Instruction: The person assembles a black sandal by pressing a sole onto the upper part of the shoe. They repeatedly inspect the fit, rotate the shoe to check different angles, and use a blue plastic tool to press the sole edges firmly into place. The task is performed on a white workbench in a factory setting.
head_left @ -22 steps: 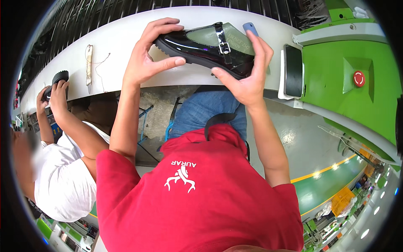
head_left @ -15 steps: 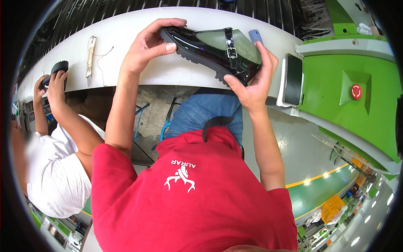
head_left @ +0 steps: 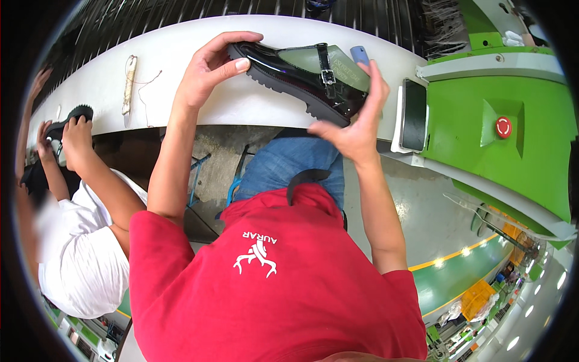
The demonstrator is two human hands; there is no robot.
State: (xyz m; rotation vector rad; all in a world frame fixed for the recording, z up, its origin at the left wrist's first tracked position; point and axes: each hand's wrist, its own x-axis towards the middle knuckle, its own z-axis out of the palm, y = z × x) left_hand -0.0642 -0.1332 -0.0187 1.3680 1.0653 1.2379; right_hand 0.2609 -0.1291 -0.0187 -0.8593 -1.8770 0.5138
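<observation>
Here the left hand (head_left: 208, 72) has its grip closed on the toe of a glossy black shoe (head_left: 301, 75), thumb on the sole edge, holding it above the white counter (head_left: 181, 114). The right hand (head_left: 356, 123) grips the heel end, fingers wrapped behind; beside it stands a green machine housing (head_left: 482, 96), and a co-worker's hand (head_left: 75, 130) rests on another dark shoe (head_left: 69, 116) far left.

The scene is viewed from a single head-worn fisheye camera, directed steeply downward at close range over the white workbench (head_left: 181, 60).

Green machine (head_left: 518, 139) blocks right; white ledge (head_left: 181, 60) open leftward.
</observation>
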